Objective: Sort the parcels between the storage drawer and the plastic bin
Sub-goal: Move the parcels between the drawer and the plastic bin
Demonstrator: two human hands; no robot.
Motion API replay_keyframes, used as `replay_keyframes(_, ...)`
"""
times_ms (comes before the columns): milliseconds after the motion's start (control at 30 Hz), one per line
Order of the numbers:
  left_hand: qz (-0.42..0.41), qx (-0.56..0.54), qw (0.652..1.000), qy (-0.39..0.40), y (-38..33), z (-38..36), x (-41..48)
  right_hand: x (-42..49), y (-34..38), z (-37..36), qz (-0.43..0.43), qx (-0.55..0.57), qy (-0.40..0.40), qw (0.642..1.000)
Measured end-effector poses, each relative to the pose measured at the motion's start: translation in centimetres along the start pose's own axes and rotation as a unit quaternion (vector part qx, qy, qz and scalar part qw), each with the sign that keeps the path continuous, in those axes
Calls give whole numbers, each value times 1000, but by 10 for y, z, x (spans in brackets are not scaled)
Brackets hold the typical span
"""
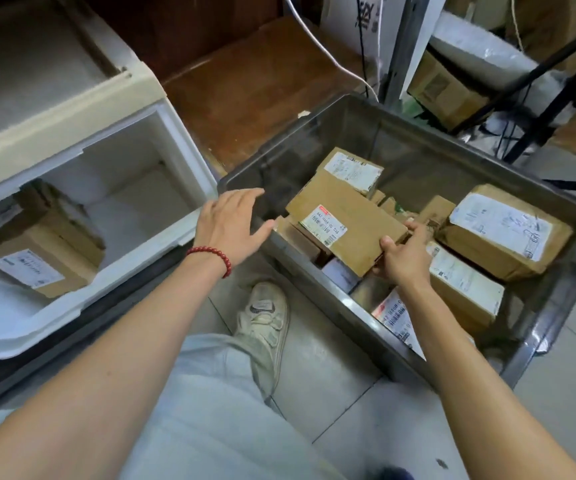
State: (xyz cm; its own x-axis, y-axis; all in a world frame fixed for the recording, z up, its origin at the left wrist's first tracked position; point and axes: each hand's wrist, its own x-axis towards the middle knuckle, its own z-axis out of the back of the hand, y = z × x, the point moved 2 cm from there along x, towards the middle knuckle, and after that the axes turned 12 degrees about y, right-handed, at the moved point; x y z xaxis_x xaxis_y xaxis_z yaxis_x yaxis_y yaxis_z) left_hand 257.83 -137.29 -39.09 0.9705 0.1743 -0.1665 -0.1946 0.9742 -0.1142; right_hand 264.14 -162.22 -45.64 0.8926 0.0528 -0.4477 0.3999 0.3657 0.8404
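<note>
The right hand (404, 258) pinches one end of a flat brown box (345, 223), thumb on top and fingers curled round the edge. The box sits on top of the pile, tipped a little. Its long side runs away from the grip to the left, toward the left hand (231, 223). That hand is spread wide and holds nothing. It hangs over the bin's edge, its thumb just beside the far end of the box, so it looks ready to take that end. All around the grip is the big grey plastic bin (452, 143), with many parcels inside. Well off to the left of the grip, past the left hand, is the white drawer (189, 174), pulled open. It has one brown parcel (40, 251) in it and room for more. I think the box must go that way, to the left. Just right of the grip lies a fat parcel (501, 230) with a white label. Under the wrist is another parcel (463, 285). Behind the box is a smaller one (352, 168).
</note>
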Motion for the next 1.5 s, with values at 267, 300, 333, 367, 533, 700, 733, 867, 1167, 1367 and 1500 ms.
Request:
replay_keyframes(267,44,-25,998,-21,6,-4,10,34,0,-43,-86,-127,110,982)
replay_keyframes(300,42,-22,999,-22,6,-6,10,34,-1,-50,-90,-135,130,978)
replay_keyframes(333,41,-19,999,-23,5,-8,9,34,-4,-57,-88,-148,144,975)
replay_keyframes(367,41,-15,999,-24,6,-9,8,34,-6,-62,-87,-166,150,971)
replay_keyframes(533,55,-15,997,-58,17,-9,1,38,-16,-65,-73,-194,165,964)
replay_keyframes(700,90,-2,995,-50,39,-12,-18,33,-17,-67,-26,-271,225,936)
replay_keyframes(733,100,2,994,-45,45,-13,-24,32,-15,-68,-8,-284,232,931)
replay_keyframes(867,154,-5,987,-33,70,-20,-51,18,8,-71,79,-355,206,909)
replay_keyframes(1167,258,-28,966,-15,117,-8,-127,-46,77,-102,249,-397,170,867)
replay_keyframes(1367,339,-47,940,-7,184,8,-186,-92,102,-165,347,-459,226,786)
replay_keyframes(1500,374,-82,924,-9,213,-1,-211,-121,105,-217,380,-454,270,760)
